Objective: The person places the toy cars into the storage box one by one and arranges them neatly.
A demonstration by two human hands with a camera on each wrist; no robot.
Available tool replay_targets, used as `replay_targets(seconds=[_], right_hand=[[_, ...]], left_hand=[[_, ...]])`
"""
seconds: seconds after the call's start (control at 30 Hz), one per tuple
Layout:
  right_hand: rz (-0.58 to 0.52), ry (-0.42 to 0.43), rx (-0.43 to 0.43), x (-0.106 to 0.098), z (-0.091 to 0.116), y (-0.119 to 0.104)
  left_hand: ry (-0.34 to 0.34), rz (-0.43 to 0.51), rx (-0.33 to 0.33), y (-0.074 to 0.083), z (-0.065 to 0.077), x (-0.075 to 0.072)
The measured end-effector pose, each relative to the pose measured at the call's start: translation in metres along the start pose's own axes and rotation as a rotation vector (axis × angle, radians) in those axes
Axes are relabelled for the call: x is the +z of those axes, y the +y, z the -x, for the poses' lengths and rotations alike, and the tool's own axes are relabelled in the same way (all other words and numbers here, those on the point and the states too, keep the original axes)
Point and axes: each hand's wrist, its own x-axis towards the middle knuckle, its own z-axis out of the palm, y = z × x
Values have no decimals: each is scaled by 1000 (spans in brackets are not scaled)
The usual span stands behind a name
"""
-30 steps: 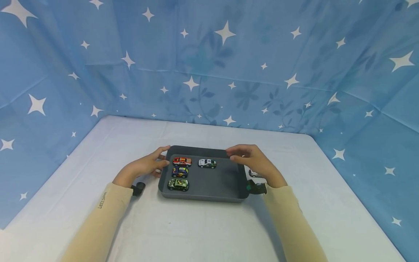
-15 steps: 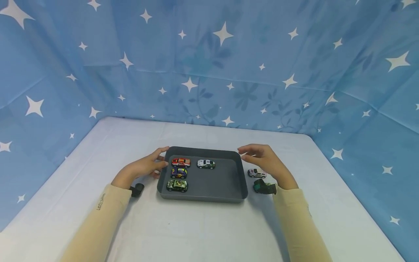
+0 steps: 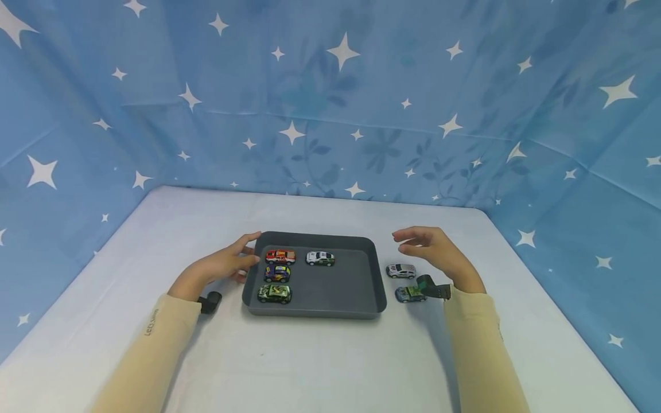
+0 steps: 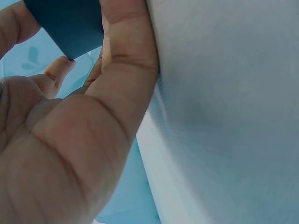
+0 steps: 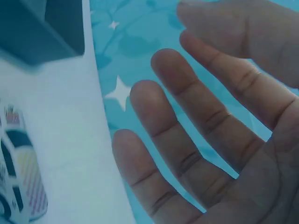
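A dark grey tray (image 3: 335,312) lies on the white table, with several toy cars inside. These are a red one (image 3: 280,257), a blue-purple one (image 3: 277,273), a camouflage green one (image 3: 274,293) and a white one (image 3: 319,258). My left hand (image 3: 219,265) holds the tray's left side near the far corner, thumb at the rim; the left wrist view shows the tray wall (image 4: 72,28) among its fingers. My right hand (image 3: 434,246) hovers right of the tray, holding nothing, fingers loosely bent and apart. Below it sit a silver-white toy car (image 3: 401,271) and a blue-green one (image 3: 410,294).
The two loose cars stand just outside the tray's right wall. A wrist camera (image 3: 432,287) partly covers the blue-green car. Behind the table (image 3: 310,361) hangs a blue curtain (image 3: 310,103) with white stars.
My right hand has moved right, from over the tray's far right corner to beyond the loose cars, uncovering them. My left hand stays at the tray. The head view has shifted slightly.
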Motion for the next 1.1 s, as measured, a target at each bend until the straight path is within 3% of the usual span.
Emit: replay_targets(seconds=[0.73, 0.97, 1.1], right_hand=[[23, -96, 162, -2, 0, 40], [6, -151, 184, -2, 0, 50], [17, -160, 143, -2, 1, 52]], left_hand=[[-3, -2, 22, -2, 3, -1], [-6, -5, 19, -2, 3, -1], [-10, -2, 21, -3, 2, -2]])
